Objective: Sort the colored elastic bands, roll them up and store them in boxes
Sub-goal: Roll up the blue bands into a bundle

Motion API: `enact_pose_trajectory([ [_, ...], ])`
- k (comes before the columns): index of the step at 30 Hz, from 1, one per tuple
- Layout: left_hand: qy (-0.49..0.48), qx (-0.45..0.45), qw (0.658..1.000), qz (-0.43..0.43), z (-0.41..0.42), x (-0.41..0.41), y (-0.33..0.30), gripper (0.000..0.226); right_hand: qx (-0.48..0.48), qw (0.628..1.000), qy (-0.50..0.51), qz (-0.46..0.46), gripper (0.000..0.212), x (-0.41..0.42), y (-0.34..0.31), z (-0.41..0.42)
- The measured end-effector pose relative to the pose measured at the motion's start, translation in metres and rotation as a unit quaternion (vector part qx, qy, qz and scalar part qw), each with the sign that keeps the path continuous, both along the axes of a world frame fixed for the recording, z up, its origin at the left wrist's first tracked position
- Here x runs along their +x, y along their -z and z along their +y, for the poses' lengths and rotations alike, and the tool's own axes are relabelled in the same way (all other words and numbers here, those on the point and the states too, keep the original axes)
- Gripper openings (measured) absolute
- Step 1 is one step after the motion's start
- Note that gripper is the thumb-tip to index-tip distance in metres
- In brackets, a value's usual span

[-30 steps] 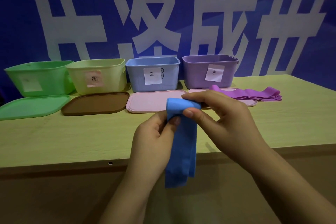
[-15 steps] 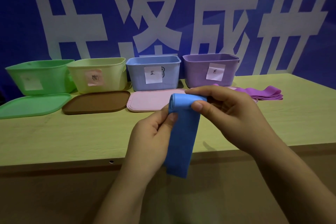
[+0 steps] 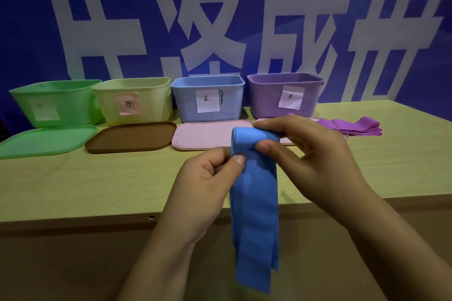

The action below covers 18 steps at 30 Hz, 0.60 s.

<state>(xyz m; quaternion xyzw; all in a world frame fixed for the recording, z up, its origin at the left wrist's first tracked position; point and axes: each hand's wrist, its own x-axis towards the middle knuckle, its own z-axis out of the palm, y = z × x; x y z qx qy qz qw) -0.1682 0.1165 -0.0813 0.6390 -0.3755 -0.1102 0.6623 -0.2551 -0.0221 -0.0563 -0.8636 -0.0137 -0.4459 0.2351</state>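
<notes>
A blue elastic band (image 3: 254, 203) hangs in the air in front of the table's near edge, its top end curled over into a small roll. My right hand (image 3: 310, 154) pinches that rolled top between thumb and fingers. My left hand (image 3: 208, 178) pinches the band's left edge just below the roll. The loose tail drops below the table edge. Several purple bands (image 3: 354, 126) lie in a flat pile on the table at the right. At the back stand four open boxes: green (image 3: 56, 102), yellow (image 3: 134, 100), blue (image 3: 208, 99) and purple (image 3: 283, 94).
Four lids lie in front of the boxes: green (image 3: 46, 140), brown (image 3: 132, 137), pink (image 3: 203, 134), and another pink lid (image 3: 269, 120) mostly hidden behind my right hand. The wooden table (image 3: 97, 178) runs wide; a blue wall with white characters stands behind.
Both hands rose slightly and turned the top of the blue band over, so the roll is a little thicker. The hanging tail looks about as long as before.
</notes>
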Motion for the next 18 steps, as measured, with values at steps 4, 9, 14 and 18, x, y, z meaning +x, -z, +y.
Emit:
enact_pose_trajectory([
  [4,0.013,-0.022,1.0,0.016,0.0018,0.0013,-0.0012,0.025,-0.067,0.997,0.027,-0.025,0.034,0.0029,0.0024,0.0067],
  [9,0.022,-0.021,0.999,0.023,0.0064,0.0048,0.0008,0.033,-0.098,0.995,0.006,-0.013,0.031,0.0032,0.0035,0.0077],
  [14,0.006,-0.042,0.999,0.022,0.0065,0.0028,-0.0035,0.039,-0.088,0.996,-0.026,-0.003,0.031,0.003,0.0018,0.0057],
  [18,0.002,-0.049,0.998,0.032,0.0053,0.0012,-0.0036,0.031,0.044,0.99,-0.102,0.086,0.027,-0.0039,-0.0029,0.0026],
])
